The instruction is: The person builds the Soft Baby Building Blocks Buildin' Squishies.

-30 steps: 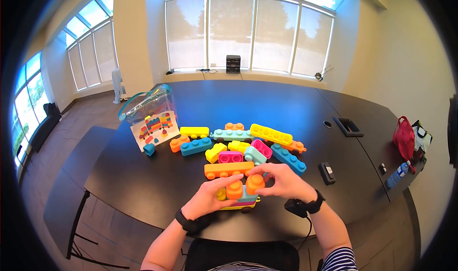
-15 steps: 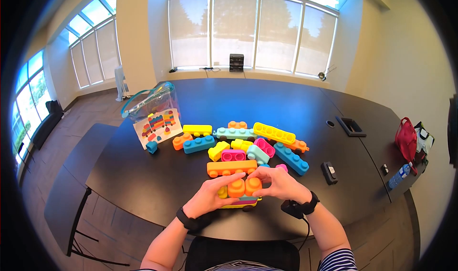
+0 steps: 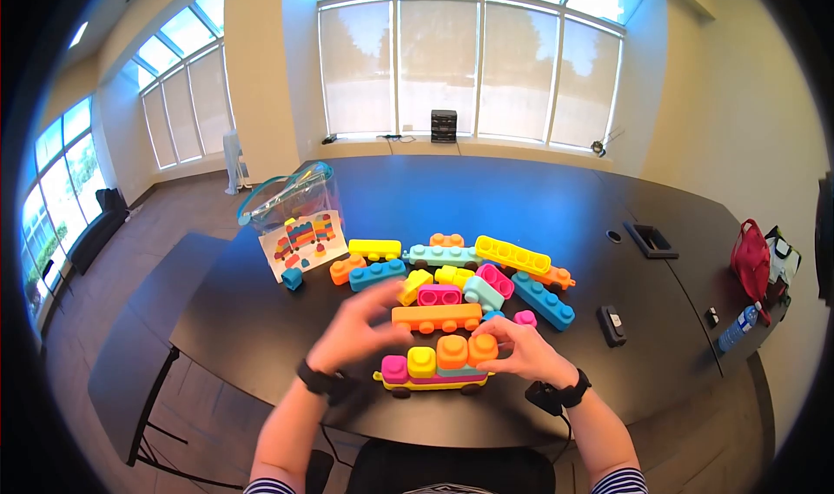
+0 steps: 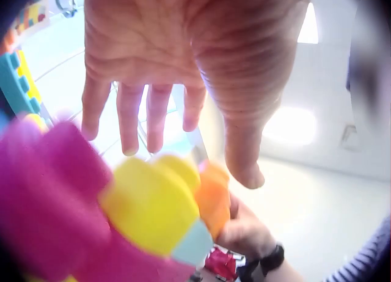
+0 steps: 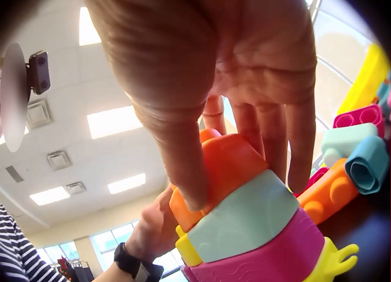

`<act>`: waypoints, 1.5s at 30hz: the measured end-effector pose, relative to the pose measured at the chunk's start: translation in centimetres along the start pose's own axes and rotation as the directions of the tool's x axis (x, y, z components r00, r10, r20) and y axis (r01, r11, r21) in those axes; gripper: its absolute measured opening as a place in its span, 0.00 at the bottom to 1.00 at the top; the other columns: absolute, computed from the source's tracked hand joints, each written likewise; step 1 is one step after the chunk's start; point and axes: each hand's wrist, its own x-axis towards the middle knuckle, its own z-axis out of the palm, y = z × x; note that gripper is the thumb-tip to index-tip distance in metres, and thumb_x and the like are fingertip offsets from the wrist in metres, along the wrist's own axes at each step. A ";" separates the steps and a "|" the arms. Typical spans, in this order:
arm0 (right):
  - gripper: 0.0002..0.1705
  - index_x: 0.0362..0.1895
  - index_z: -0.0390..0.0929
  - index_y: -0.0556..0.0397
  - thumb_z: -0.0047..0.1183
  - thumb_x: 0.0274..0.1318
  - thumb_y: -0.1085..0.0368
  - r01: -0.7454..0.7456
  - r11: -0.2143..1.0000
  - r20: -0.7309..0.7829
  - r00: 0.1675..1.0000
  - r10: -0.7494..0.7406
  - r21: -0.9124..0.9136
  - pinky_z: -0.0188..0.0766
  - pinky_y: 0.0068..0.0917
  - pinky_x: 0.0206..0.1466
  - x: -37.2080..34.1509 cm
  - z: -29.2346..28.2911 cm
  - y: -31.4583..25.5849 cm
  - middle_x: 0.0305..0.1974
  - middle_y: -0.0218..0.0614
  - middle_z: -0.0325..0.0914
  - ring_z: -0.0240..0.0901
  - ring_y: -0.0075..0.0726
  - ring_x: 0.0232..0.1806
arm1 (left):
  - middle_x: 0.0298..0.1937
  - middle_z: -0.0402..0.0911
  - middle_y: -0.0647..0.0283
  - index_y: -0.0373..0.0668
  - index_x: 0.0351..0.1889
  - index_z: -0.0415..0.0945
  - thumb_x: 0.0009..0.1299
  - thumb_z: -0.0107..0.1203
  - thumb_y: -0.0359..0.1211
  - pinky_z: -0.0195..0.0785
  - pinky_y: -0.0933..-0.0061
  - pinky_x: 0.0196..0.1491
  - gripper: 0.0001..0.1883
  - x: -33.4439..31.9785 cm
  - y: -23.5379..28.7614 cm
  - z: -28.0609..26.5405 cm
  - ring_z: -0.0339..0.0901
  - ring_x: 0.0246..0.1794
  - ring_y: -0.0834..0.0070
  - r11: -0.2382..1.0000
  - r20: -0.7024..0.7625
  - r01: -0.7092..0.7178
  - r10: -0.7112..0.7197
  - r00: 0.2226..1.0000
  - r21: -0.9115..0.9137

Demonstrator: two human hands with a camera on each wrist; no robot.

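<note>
A toy block train car stands near the front of the table. It has a yellow wheeled base [image 3: 434,386], a magenta layer, and a pale teal block [image 5: 244,215] at the right. Along its top sit a magenta block [image 3: 394,370], a yellow block [image 3: 422,363] and two orange blocks, left [image 3: 452,352] and right [image 3: 483,348]. My right hand [image 3: 532,356] pinches the right orange block, thumb on the near side and fingers behind. Off to the upper left of the car, my left hand [image 3: 352,333] is spread and holds nothing; its palm [image 4: 153,37] shows in the left wrist view.
Just behind the car lies a long orange block [image 3: 437,318], with several loose blocks beyond it. A clear bag [image 3: 300,200] with a picture card stands at back left. Rightward are a black device [image 3: 612,326], a water bottle [image 3: 739,327] and a red bag [image 3: 749,258].
The right orange block came down beside the left one on the car. My left hand has let go of the left orange block and moved up and left, uncovering the car's left end.
</note>
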 end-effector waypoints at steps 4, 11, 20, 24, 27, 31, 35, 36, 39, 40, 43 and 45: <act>0.29 0.61 0.76 0.53 0.73 0.57 0.69 -0.022 1.000 -0.017 1.000 0.022 0.007 0.81 0.35 0.65 -1.0 -1.1 0.7 0.56 0.33 0.83 0.83 0.34 0.59 | 0.70 0.79 0.49 0.40 0.71 0.76 0.63 0.75 0.42 0.74 0.59 0.69 0.38 2.5 -10.1 -11.3 0.81 0.66 0.56 0.729 -0.452 0.412 -0.157 0.878 0.547; 0.29 0.61 0.78 0.52 0.75 0.57 0.67 -0.046 0.998 -0.034 0.998 0.048 0.053 0.81 0.37 0.67 -1.5 -1.3 0.9 0.56 0.33 0.83 0.84 0.34 0.59 | 0.65 0.81 0.52 0.47 0.66 0.79 0.53 0.79 0.40 0.74 0.54 0.69 0.39 2.1 -19.9 -17.6 0.81 0.64 0.53 0.374 -0.579 0.697 -0.389 0.717 0.612; 0.30 0.62 0.78 0.53 0.74 0.57 0.68 -0.018 0.999 -0.032 0.999 0.019 0.029 0.81 0.39 0.68 -1.2 -1.3 1.1 0.56 0.36 0.84 0.85 0.37 0.59 | 0.66 0.78 0.47 0.44 0.81 0.60 0.47 0.82 0.30 0.83 0.66 0.40 0.60 4.9 -21.0 -14.2 0.83 0.56 0.56 0.719 -0.251 0.638 -0.587 0.770 0.275; 0.30 0.62 0.78 0.53 0.75 0.56 0.67 -0.002 1.000 -0.025 1.000 0.003 0.013 0.80 0.40 0.69 -1.1 -1.4 0.9 0.56 0.37 0.85 0.85 0.38 0.59 | 0.69 0.77 0.48 0.42 0.83 0.59 0.44 0.85 0.33 0.67 0.61 0.74 0.65 6.3 -18.2 -12.4 0.74 0.72 0.55 0.740 -0.112 0.594 -0.592 0.798 0.317; 0.30 0.62 0.79 0.52 0.76 0.56 0.65 -0.013 1.000 -0.026 1.000 0.014 0.025 0.80 0.41 0.69 -1.1 -1.4 1.2 0.57 0.35 0.84 0.84 0.37 0.60 | 0.72 0.76 0.48 0.42 0.83 0.59 0.44 0.86 0.35 0.67 0.60 0.75 0.66 7.4 -19.3 -10.1 0.74 0.72 0.55 0.864 0.019 0.412 -0.436 0.900 0.290; 0.30 0.62 0.79 0.52 0.77 0.56 0.65 -0.011 1.000 -0.020 1.000 0.012 0.030 0.81 0.41 0.69 -1.0 -1.3 1.2 0.57 0.34 0.83 0.84 0.36 0.60 | 0.73 0.75 0.47 0.39 0.80 0.62 0.49 0.85 0.42 0.63 0.62 0.77 0.60 9.0 -17.7 -6.2 0.72 0.75 0.57 0.807 -0.122 0.437 -0.426 0.897 0.398; 0.30 0.62 0.77 0.52 0.74 0.57 0.66 0.004 0.999 -0.024 1.000 -0.003 0.036 0.80 0.41 0.69 -1.0 -1.2 1.0 0.56 0.37 0.85 0.85 0.39 0.59 | 0.72 0.75 0.43 0.43 0.81 0.62 0.48 0.84 0.46 0.68 0.57 0.74 0.61 9.8 -17.1 -3.0 0.74 0.73 0.49 0.821 -0.138 0.399 -0.376 0.916 0.409; 0.30 0.63 0.77 0.52 0.74 0.57 0.66 0.003 0.999 -0.024 1.000 -0.003 0.032 0.80 0.41 0.69 -1.0 -1.1 1.1 0.56 0.37 0.85 0.85 0.38 0.59 | 0.75 0.74 0.44 0.41 0.83 0.59 0.49 0.83 0.43 0.65 0.58 0.77 0.63 10.1 -17.1 -2.2 0.71 0.76 0.51 0.788 -0.129 0.422 -0.410 0.903 0.448; 0.31 0.63 0.77 0.52 0.74 0.57 0.66 -0.006 0.999 -0.018 1.000 0.006 0.037 0.81 0.41 0.68 -0.9 -1.0 1.2 0.57 0.37 0.84 0.85 0.39 0.59 | 0.76 0.72 0.44 0.42 0.84 0.56 0.50 0.83 0.42 0.64 0.57 0.78 0.64 11.0 -16.7 -1.0 0.70 0.77 0.50 0.781 -0.118 0.360 -0.351 0.929 0.511; 0.31 0.63 0.76 0.51 0.74 0.57 0.66 -0.010 0.999 -0.014 1.000 0.011 0.041 0.81 0.41 0.67 -0.9 -1.0 1.1 0.57 0.36 0.84 0.85 0.39 0.59 | 0.77 0.71 0.45 0.42 0.85 0.54 0.52 0.82 0.40 0.63 0.57 0.78 0.63 11.2 -16.2 -0.9 0.69 0.78 0.52 0.838 -0.103 0.350 -0.339 0.935 0.419; 0.31 0.64 0.76 0.51 0.74 0.57 0.66 0.003 0.999 -0.021 1.000 -0.002 0.050 0.82 0.41 0.66 -0.8 -0.6 1.2 0.59 0.36 0.83 0.84 0.39 0.60 | 0.72 0.74 0.45 0.41 0.85 0.55 0.53 0.82 0.43 0.65 0.57 0.77 0.63 11.7 -17.4 -0.1 0.70 0.75 0.49 0.934 -0.071 0.275 -0.266 0.961 0.228; 0.31 0.63 0.78 0.51 0.76 0.56 0.66 -0.025 0.997 -0.017 1.000 0.026 0.074 0.82 0.40 0.67 -0.7 -0.4 0.9 0.59 0.34 0.82 0.83 0.37 0.61 | 0.74 0.73 0.47 0.39 0.84 0.57 0.60 0.78 0.43 0.64 0.59 0.77 0.56 11.1 -16.5 -0.2 0.69 0.77 0.51 0.944 -0.046 0.282 -0.278 0.960 0.170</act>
